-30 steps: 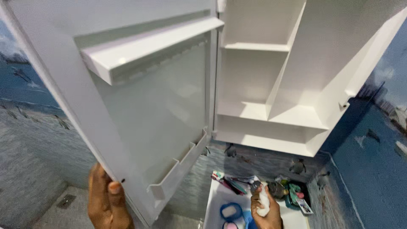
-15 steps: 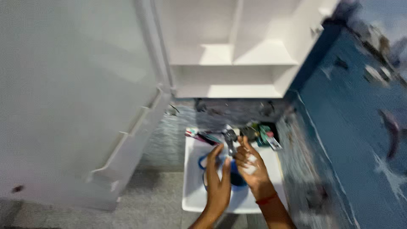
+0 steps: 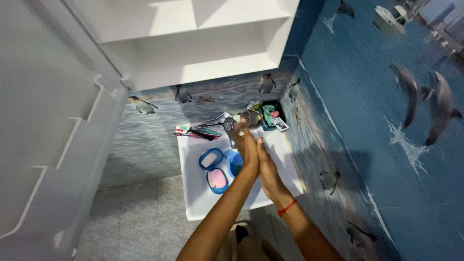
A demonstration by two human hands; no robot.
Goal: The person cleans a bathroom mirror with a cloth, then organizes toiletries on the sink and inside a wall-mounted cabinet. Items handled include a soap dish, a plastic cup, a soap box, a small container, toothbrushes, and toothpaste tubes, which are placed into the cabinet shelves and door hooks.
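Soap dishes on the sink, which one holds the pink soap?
The blue soap dish nearer the viewer holds pink soap; the dish behind it holds a white bar.

Left hand: you have let go of the cabinet door edge and brought it down over the white sink.
Right hand: a second ago it gripped a white lump alone; now it is pressed palm to palm against your left, just below the tap.
White lump: no longer visible between your palms.
View: your head has tipped down, so the cabinet shelves sit higher in view.
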